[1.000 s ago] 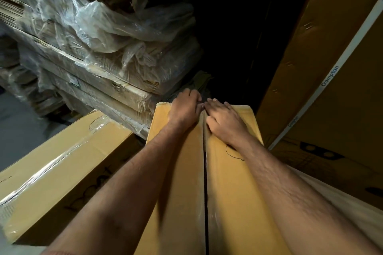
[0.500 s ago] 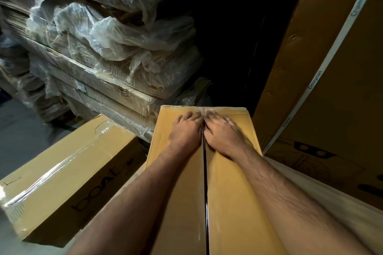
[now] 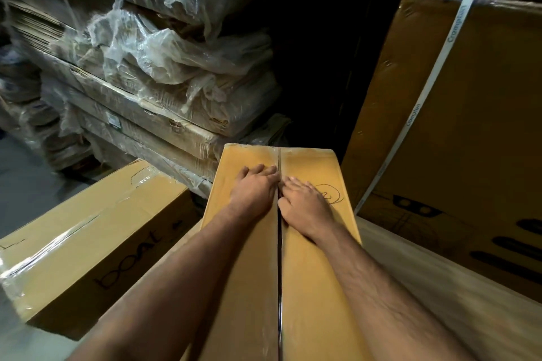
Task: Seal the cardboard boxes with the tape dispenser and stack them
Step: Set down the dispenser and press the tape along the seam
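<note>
1. Hands first: the left hand (image 3: 254, 192) lies palm down, fingers straight and relaxed, pressing the left flap of the long cardboard box (image 3: 311, 287); it grips nothing.
2. The right hand (image 3: 305, 204) lies flat on the right flap, its fingers spread loosely, also holding nothing. The two hands sit just beside each other, one on each side of the centre seam (image 3: 279, 258).
3. Under both hands the box runs with its long axis from near to far, its far end just past the fingertips. Its top is smooth yellow-brown card; the seam is a dark straight slit along the length, with a glossy strip of clear tape over its far part.
4. A black scribbled circle (image 3: 330, 195) is drawn on the right flap, touching the right hand's far right edge.
5. To the left, lower down, lies a second box (image 3: 88, 240), taped along its top and printed with dark letters on its side, angled away to the far right.
6. Far left, flat cartons in crumpled clear plastic wrap (image 3: 164, 67) are piled up.
7. On the right stands a large brown carton (image 3: 457, 155) crossed by a white strap (image 3: 422, 114).
</note>
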Demonstrator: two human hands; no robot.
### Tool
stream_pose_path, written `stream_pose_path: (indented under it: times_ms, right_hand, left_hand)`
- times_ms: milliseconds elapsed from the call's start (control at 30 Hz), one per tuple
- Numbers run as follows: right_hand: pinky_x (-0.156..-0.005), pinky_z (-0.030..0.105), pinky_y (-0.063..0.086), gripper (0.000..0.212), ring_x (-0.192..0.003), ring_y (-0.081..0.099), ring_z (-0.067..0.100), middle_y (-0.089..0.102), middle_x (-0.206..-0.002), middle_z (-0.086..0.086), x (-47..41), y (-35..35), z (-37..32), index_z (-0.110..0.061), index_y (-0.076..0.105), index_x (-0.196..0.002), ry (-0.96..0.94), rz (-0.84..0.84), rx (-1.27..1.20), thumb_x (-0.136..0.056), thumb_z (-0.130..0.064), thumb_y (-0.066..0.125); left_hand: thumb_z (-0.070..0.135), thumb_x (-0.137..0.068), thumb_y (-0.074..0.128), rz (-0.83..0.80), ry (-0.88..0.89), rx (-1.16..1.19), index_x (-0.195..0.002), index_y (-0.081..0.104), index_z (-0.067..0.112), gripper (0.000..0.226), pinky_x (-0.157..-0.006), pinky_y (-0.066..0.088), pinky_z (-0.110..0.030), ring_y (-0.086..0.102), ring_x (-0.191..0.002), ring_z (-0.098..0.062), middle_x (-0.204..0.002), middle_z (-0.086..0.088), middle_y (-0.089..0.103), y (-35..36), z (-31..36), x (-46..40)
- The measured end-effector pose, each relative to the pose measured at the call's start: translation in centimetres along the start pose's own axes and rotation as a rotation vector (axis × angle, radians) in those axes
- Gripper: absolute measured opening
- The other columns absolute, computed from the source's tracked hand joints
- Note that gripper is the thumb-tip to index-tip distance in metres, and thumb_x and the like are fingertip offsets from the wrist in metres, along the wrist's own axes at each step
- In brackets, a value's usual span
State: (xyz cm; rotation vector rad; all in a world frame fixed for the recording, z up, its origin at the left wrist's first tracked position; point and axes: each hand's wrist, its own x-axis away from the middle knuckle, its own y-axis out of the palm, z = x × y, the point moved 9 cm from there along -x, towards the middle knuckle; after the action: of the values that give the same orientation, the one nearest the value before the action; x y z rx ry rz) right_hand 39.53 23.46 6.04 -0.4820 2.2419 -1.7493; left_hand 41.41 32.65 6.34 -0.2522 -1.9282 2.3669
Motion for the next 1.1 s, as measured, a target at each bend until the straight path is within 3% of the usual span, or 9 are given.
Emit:
stream_pose_path:
  times_ms: [133,267,400,600,767,900,1100]
  right_hand:
    - [-0.125,0.034,0.010,0.051,-0.150,0.021,0.013,0.033,-0.160,0.002,4.4,0.7,-0.8,-0.014,0.047,-0.146,-0.016,-0.004,0.014,-0.100,-0.031,0.032]
    - [-0.122,0.031,0.009,0.051,-0.149,0.022,0.012,0.028,-0.162,-0.001,4.4,-0.2,-0.5,-0.016,0.033,-0.154,0.007,-0.002,-0.031,-0.104,-0.028,0.031]
    - [-0.124,0.032,0.009,0.053,-0.151,0.016,0.011,0.022,-0.164,-0.003,4.9,0.1,-1.3,-0.020,0.029,-0.156,-0.014,-0.038,-0.017,-0.103,-0.026,0.029]
    - [-0.124,0.034,0.014,0.054,-0.149,0.023,0.014,0.028,-0.162,-0.002,11.5,1.2,-3.0,-0.017,0.040,-0.151,-0.063,-0.062,-0.054,-0.098,-0.026,0.034]
    - [-0.123,0.032,0.015,0.051,-0.149,0.024,0.013,0.031,-0.161,-0.002,12.2,0.4,-2.9,-0.017,0.037,-0.153,-0.025,-0.036,-0.075,-0.102,-0.024,0.033]
    - [-0.123,0.033,0.014,0.052,-0.150,0.019,0.011,0.026,-0.162,-0.003,13.5,0.2,-3.8,-0.020,0.033,-0.154,-0.016,-0.067,-0.084,-0.103,-0.023,0.033]
    - [-0.122,0.033,0.018,0.054,-0.149,0.023,0.014,0.029,-0.162,0.000,20.3,0.8,-5.2,-0.016,0.037,-0.153,-0.072,-0.075,-0.068,-0.099,-0.022,0.037]
  left_hand:
    - [0.029,-0.106,0.030,-0.029,0.007,0.022,-0.150,0.040,0.026,0.045,-0.121,0.014,-0.045,0.023,-0.149,-0.019,-0.159,0.007,0.034,-0.2,0.2,0.9]
    - [0.029,-0.103,0.035,-0.083,0.014,0.037,-0.144,0.047,0.026,0.043,-0.118,0.026,-0.047,0.037,-0.142,-0.019,-0.152,0.005,0.045,-0.7,2.3,5.5]
    - [0.039,-0.106,0.024,-0.081,-0.031,-0.027,-0.156,0.024,0.030,0.051,-0.123,0.009,-0.048,0.015,-0.152,-0.019,-0.163,0.010,0.021,0.5,2.2,9.8]
    - [0.035,-0.107,0.027,-0.089,-0.029,-0.035,-0.155,0.027,0.028,0.049,-0.122,0.008,-0.051,0.015,-0.152,-0.020,-0.163,0.009,0.023,0.6,2.7,9.6]
    - [0.035,-0.103,0.032,-0.129,0.070,-0.006,-0.146,0.043,0.028,0.046,-0.118,0.028,-0.047,0.037,-0.141,-0.020,-0.152,0.004,0.045,0.1,4.2,14.4]
    - [0.040,-0.106,0.021,-0.111,0.026,-0.033,-0.157,0.021,0.028,0.053,-0.123,0.006,-0.043,0.012,-0.152,-0.016,-0.164,0.010,0.018,0.8,4.5,18.2]
    - [0.038,-0.106,0.024,-0.121,0.026,-0.050,-0.156,0.025,0.026,0.051,-0.123,0.010,-0.046,0.015,-0.152,-0.020,-0.163,0.008,0.022,0.2,5.2,18.3]
